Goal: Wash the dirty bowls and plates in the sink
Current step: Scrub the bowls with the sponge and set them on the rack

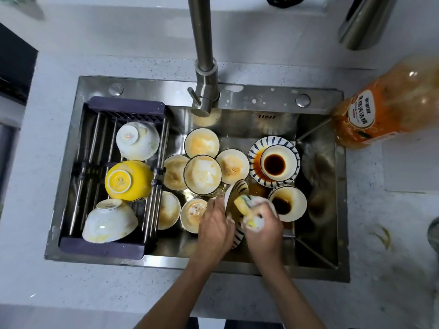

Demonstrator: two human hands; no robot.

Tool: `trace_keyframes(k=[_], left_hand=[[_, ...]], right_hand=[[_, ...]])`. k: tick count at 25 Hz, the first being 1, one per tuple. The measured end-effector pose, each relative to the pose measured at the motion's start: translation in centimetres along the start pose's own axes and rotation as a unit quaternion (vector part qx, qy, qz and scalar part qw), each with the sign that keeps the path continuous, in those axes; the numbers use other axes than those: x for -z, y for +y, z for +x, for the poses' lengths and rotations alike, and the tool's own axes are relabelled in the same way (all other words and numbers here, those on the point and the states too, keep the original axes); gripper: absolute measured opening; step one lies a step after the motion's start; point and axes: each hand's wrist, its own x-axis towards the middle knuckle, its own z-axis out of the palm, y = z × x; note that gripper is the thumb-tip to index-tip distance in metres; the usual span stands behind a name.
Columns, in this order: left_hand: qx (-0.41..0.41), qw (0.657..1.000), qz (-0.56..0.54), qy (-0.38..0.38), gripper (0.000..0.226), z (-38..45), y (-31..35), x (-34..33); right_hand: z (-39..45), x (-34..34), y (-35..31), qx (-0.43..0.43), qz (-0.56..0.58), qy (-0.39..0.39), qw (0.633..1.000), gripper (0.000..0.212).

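Two hands at work over the sink: left hand grips a striped plate held on edge; right hand clasps the soapy sponge. Scrubbing should cover both faces, with the plate's rim firmly steadied.

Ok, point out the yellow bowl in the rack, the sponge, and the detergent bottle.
yellow bowl [133, 180], head view, on its upturned yellow side wall.
sponge [243, 203], head view, on the yellow end sticking out above the right hand.
detergent bottle [363, 115], head view, on its label.
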Motion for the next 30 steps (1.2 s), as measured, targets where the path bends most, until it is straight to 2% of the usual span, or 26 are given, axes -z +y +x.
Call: trace_keyframes(k=[1, 2, 4, 5, 7, 9, 10, 12, 13, 15, 17, 19, 21, 22, 25, 28, 30], left_hand=[[0.016, 0.997, -0.064, 0.037, 0.052, -0.1, 0.3, 0.0], [0.08, 0.983, -0.151, 0.067, 0.045, 0.1, 0.5, 0.3], [0.228, 0.919, -0.311, 0.083, 0.038, 0.8, 0.9, 1.2], [0.257, 0.896, -0.352, 0.087, 0.034, 1.0, 0.8, 1.4], [0.261, 0.881, -0.382, 0.097, 0.023, 0.9, 1.3, 1.7], [0.259, 0.874, -0.395, 0.112, 0.019, 1.1, 2.0, 2.2], [0.267, 0.872, -0.391, 0.124, 0.019, 1.4, 1.9, 2.5], [0.273, 0.877, -0.374, 0.125, 0.038, 2.1, 1.3, 3.1], [0.262, 0.88, -0.379, 0.114, 0.043, 2.4, 1.3, 3.2], [0.261, 0.857, -0.43, 0.113, 0.024, 2.1, 1.7, 3.0], [0.274, 0.839, -0.449, 0.141, 0.007, 2.1, 2.0, 3.5], [0.269, 0.841, -0.445, 0.147, 0.011, 2.4, 1.8, 3.8], [0.256, 0.844, -0.452, 0.132, 0.02, 2.6, 1.8, 3.6], [0.26, 0.837, -0.461, 0.14, 0.017, 2.6, 2.1, 3.7], [0.263, 0.835, -0.455, 0.16, 0.013, 3.2, 2.1, 4.4], [0.261, 0.841, -0.452, 0.143, 0.016, 3.0, 2.4, 4.1], [0.266, 0.835, -0.454, 0.159, 0.016, 3.1, 2.6, 4.5]], right_hand=[[1.0, -0.8, -0.3, 0.025, 0.005, -0.022, 0.999, 0.034], [1.7, -1.2, -0.6, 0.036, -0.008, -0.06, 0.998, 0.037], [1.0, -1.3, -1.2, 0.029, -0.064, -0.175, 0.982, 0.049], [0.6, -1.2, -1.6, 0.039, -0.085, -0.236, 0.967, 0.057], [0.7, -0.8, -2.5, 0.07, -0.059, -0.294, 0.951, 0.061], [2.1, 0.2, -2.5, 0.073, -0.04, -0.278, 0.957, 0.065], [2.3, 0.7, -2.4, 0.077, -0.07, -0.266, 0.958, 0.072], [1.6, 1.0, -2.7, 0.081, -0.134, -0.25, 0.956, 0.078], [1.7, 0.6, -3.1, 0.092, -0.119, -0.242, 0.959, 0.077], [2.8, 0.2, -3.8, 0.103, -0.072, -0.216, 0.968, 0.071], [3.5, 0.0, -3.5, 0.089, -0.093, -0.18, 0.975, 0.07], [2.7, -0.3, -3.8, 0.075, -0.103, -0.191, 0.973, 0.064], [2.9, -0.5, -4.4, 0.093, -0.045, -0.194, 0.976, 0.056], [3.6, -0.5, -4.4, 0.097, -0.027, -0.183, 0.978, 0.06], [3.5, -0.3, -4.6, 0.113, -0.1, -0.188, 0.971, 0.076], [3.6, -0.1, -5.3, 0.131, -0.045, -0.218, 0.966, 0.07], [4.1, 0.2, -5.0, 0.103, -0.076, -0.211, 0.969, 0.07]])
